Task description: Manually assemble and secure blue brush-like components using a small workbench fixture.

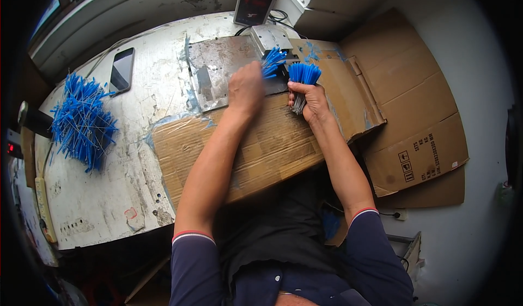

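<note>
My right hand (309, 98) is closed round an upright bundle of thin metal wires with blue ends (305, 74); the blue ends stick up above my thumb and the bare wires come out below. To its left my left hand (246, 89), smeared by motion, has its fingers closed at a smaller, looser bunch of blue-ended wires (274, 62) fanning out to the upper right. Both hands are near a small metal machine (271, 37) at the back of the table. A large tangled heap of the same wires (84, 123) lies at the far left.
A cardboard sheet (256, 148) covers the table's near edge under my forearms. Beyond it lies a worn metal plate (210, 61). A display box with red digits (256, 2) stands at the back. A phone (122, 70) rests left. Large cardboard (417, 99) leans on the right.
</note>
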Demonstrator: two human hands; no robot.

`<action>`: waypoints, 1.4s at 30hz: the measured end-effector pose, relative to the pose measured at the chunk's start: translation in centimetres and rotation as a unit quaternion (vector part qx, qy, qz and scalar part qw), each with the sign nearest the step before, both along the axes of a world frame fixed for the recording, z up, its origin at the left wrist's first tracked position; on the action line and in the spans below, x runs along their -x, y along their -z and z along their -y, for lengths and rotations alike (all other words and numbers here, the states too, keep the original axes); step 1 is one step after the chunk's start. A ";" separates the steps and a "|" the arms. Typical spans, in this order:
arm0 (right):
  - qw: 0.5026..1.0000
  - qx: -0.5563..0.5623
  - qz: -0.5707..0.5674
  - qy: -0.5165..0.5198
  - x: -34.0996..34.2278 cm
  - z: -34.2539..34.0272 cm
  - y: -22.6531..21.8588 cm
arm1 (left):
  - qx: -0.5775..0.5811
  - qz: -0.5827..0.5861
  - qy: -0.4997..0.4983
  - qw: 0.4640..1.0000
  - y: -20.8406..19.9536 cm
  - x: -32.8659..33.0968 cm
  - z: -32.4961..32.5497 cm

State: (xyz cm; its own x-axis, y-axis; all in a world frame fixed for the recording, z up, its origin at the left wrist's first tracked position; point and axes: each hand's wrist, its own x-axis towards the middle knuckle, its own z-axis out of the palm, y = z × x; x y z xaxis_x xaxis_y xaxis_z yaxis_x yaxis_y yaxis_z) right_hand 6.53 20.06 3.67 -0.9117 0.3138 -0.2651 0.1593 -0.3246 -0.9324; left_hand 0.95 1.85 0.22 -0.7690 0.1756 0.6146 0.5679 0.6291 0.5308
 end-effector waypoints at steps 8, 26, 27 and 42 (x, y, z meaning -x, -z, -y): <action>0.996 -0.067 -0.003 -0.063 -1.6 -0.4 -1.0 | 0.060 -0.019 0.019 0.998 0.3 -0.2 -0.1; 0.985 -0.152 -0.069 0.038 -0.7 1.6 0.0 | -0.058 0.018 -0.069 0.996 0.2 0.1 -0.2; 0.983 -0.162 -0.066 0.053 -0.3 1.9 0.1 | -0.076 0.011 -0.079 0.994 0.1 0.1 -0.2; 0.982 -0.150 -0.057 0.095 1.2 2.3 0.7 | -0.054 -0.052 -0.069 0.995 0.5 0.8 -0.1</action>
State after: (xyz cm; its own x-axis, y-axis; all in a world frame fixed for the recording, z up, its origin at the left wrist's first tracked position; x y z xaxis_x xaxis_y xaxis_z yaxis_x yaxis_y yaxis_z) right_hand 5.38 17.76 2.98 -0.8476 0.5295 -0.0347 0.0119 -0.0464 -0.9989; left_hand 0.18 1.90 -0.31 -0.7119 0.0015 0.7022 0.5362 0.6470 0.5421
